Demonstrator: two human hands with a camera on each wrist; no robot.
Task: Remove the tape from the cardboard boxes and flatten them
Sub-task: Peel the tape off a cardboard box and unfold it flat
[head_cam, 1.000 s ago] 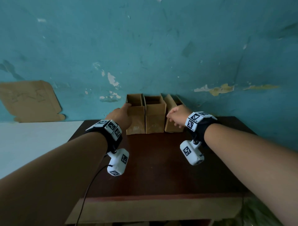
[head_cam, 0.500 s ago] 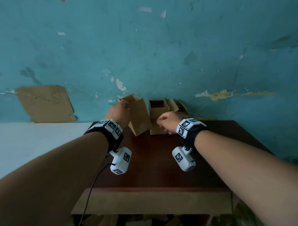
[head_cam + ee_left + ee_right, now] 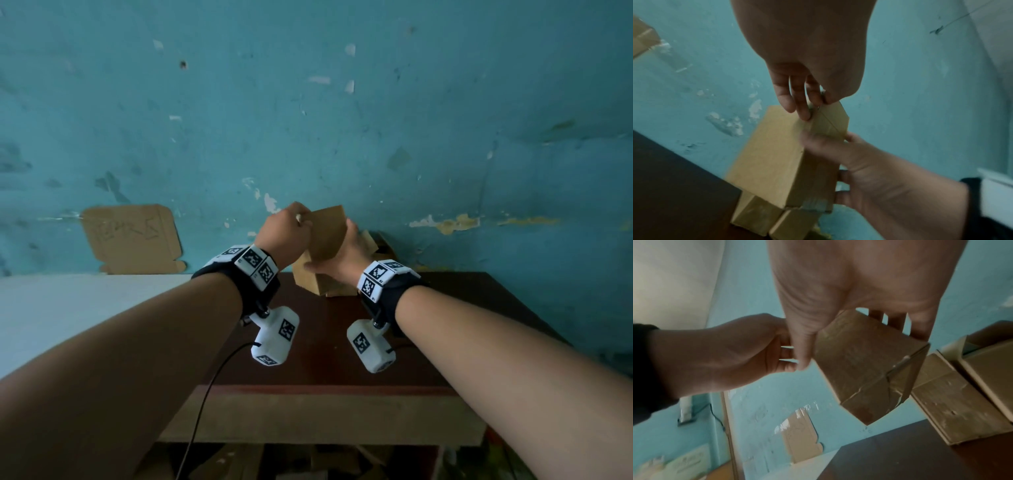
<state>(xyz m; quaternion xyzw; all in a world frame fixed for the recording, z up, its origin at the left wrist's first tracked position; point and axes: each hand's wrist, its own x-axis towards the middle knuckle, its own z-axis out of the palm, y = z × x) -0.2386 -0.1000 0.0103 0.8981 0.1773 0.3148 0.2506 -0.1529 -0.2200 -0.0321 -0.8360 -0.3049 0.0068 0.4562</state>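
Above dark table, cardboard box held tilted in air; my right hand wraps its side, my left hand pinches top edge, two more boxes behind

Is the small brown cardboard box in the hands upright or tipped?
Tipped. The small brown cardboard box is off the dark wooden table, one corner pointing down, between the left hand and right hand.

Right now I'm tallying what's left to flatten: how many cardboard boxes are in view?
3: one box lifted in both hands, two boxes on the table by the wall.
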